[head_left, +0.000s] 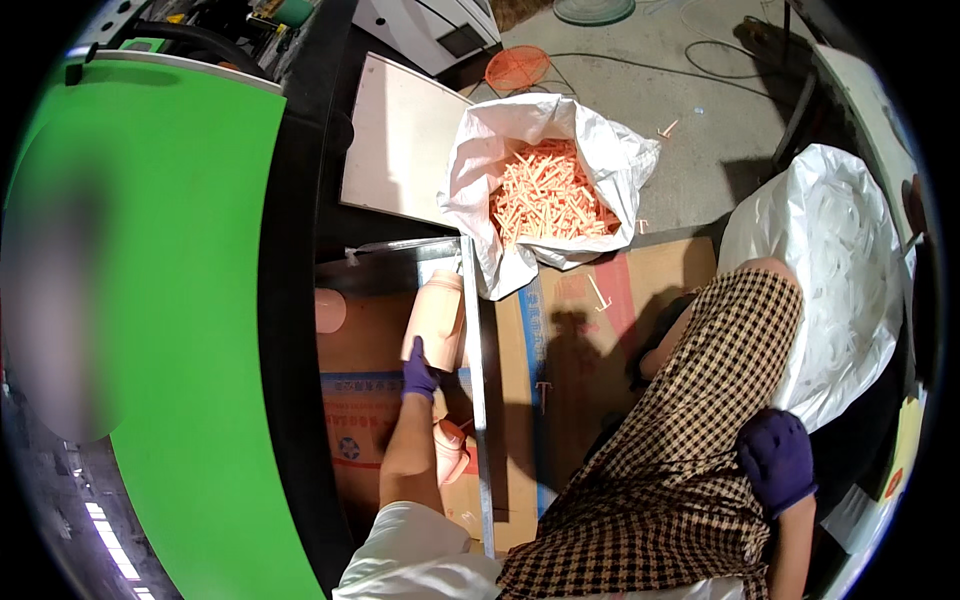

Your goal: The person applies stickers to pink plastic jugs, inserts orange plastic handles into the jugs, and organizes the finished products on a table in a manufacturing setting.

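A peach-coloured plastic bottle (434, 312) is tilted inside a metal-edged bay lined with cardboard. My left hand (420, 374), in a purple glove, grips its lower end, thumb along the side; the other fingers are mostly hidden. Beneath my left forearm lies another peach plastic piece (450, 452), partly covered. A third peach piece (329, 311) shows at the bay's left side. My right hand (777, 461), gloved in purple too, rests on my checked trouser leg (700, 370) with its fingers curled in. Nothing shows in it.
A white sack (617, 165) of peach plastic scraps stands beyond the bay's metal rail (474, 350). To my right is another white sack (740, 225) with translucent pieces. A green machine panel (190, 300) fills the left. Thin scraps lie on the cardboard (600, 340); cables cross the floor.
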Motion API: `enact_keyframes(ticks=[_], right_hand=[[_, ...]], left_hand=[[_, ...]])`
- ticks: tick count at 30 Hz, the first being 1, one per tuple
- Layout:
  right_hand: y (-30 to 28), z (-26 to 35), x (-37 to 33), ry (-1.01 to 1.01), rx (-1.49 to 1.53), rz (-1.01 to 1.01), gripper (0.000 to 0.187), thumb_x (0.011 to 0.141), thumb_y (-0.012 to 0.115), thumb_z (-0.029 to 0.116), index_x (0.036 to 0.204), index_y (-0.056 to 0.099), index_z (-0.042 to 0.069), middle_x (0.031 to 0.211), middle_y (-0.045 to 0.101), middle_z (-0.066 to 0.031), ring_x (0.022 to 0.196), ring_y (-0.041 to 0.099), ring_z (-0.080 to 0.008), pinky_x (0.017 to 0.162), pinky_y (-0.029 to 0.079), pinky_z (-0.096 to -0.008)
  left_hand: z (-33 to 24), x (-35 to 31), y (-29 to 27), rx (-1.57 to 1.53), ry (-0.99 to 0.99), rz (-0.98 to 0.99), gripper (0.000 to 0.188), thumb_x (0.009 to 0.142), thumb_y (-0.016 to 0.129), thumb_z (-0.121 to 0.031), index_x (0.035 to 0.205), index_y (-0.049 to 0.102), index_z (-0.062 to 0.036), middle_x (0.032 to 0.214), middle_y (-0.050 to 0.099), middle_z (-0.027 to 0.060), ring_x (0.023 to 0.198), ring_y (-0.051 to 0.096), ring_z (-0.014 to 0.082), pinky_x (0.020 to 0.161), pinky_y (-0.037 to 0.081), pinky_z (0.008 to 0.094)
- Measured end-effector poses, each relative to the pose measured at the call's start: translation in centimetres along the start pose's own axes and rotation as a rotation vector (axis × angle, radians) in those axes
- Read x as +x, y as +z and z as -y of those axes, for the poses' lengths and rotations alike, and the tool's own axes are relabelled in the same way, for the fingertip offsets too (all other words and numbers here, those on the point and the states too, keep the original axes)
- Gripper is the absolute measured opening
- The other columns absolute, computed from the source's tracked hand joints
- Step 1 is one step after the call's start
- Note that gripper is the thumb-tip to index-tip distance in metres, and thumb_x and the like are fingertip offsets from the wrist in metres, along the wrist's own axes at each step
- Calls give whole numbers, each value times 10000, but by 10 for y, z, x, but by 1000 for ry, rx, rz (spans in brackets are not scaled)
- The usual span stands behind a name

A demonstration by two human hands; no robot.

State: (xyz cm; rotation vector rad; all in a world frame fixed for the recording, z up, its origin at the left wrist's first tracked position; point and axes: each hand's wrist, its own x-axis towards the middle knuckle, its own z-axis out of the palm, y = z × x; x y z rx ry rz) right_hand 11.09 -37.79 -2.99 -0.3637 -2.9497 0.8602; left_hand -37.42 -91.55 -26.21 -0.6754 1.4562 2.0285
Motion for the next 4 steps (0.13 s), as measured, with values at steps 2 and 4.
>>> enact_keyframes(ticks=[2,4], right_hand=[[-2,-6,4,-5,-3,14,235,745,721,126,955,635,66,979,619,-116,971,597,-342,882,480,-471],[-10,-13,8,-76,-3,27,242,728,727,127,947,640,73,964,615,-110,968,598,-336,879,486,-469]], left_hand=[[-43,2,6,82,-27,146,757,938,608,-545,1504,408,-85,1502,479,127,1354,476,325,1149,377,478],[-79,-1,-12,134,47,299,842,922,594,-599,1541,350,-84,1557,415,121,1412,416,319,1189,326,469]])
